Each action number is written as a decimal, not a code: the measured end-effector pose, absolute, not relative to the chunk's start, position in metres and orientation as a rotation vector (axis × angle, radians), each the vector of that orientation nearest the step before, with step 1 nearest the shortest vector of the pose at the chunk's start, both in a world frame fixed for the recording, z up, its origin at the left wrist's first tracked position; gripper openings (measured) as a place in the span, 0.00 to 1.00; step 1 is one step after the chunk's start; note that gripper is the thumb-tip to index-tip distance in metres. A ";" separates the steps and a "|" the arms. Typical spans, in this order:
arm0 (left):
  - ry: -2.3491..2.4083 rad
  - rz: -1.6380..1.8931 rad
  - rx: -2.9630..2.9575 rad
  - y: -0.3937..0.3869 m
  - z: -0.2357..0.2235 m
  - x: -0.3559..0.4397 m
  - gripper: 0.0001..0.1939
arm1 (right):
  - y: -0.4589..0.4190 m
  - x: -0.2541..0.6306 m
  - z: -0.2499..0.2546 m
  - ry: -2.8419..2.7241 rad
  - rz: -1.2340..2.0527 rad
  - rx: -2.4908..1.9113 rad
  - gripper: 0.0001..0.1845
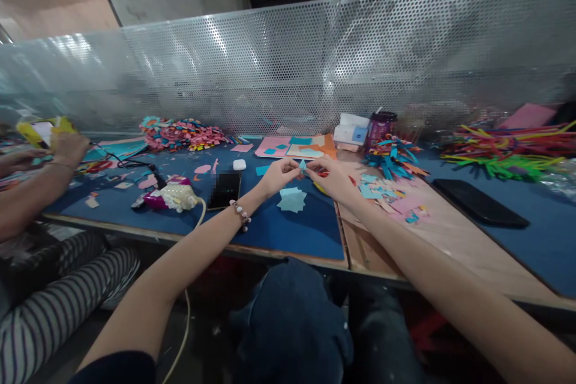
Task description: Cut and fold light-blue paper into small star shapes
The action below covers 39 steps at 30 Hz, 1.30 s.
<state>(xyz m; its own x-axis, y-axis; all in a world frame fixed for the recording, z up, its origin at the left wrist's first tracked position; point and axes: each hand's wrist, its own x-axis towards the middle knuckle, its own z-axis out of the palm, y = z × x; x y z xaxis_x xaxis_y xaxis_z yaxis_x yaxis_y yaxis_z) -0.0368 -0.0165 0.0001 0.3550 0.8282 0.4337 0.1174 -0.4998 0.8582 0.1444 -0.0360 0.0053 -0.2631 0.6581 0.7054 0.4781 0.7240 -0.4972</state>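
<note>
Between my fingertips I pinch a small piece of light blue paper (303, 165), folded to a point at its top. My left hand (282, 174) grips it from the left, wearing a beaded bracelet (241, 215) at the wrist. From the other side my right hand (330, 175) pinches the same piece, fingers closed. Just below on the blue mat (306, 234) lies a loose stack of light blue paper squares (292, 199). Red scissors handles seem to show beside the right hand, partly covered by it.
A phone (225, 189), a white earbud case (239, 164) and a cable-tied bundle (173, 195) lie left. Coloured sheets (288, 147) sit behind. Paper scraps (382, 189), a purple cup (381, 127) and a black tray (479, 202) are right. A co-worker's hands (67, 147) work far left.
</note>
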 end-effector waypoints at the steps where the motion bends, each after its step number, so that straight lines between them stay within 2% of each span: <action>1: 0.831 1.190 1.865 -0.016 0.000 -0.037 0.10 | -0.036 0.144 0.005 -1.927 0.213 -0.875 0.09; 15: 0.853 1.199 1.967 -0.021 0.001 -0.035 0.07 | -0.025 0.148 -0.001 -1.937 0.299 -0.819 0.08; 27: 0.805 1.250 2.000 -0.020 -0.001 -0.035 0.08 | -0.032 0.146 0.008 -1.859 0.453 -0.907 0.12; 39: 0.806 1.241 2.145 -0.022 0.002 -0.036 0.07 | -0.039 0.149 0.013 -1.828 0.375 -0.995 0.12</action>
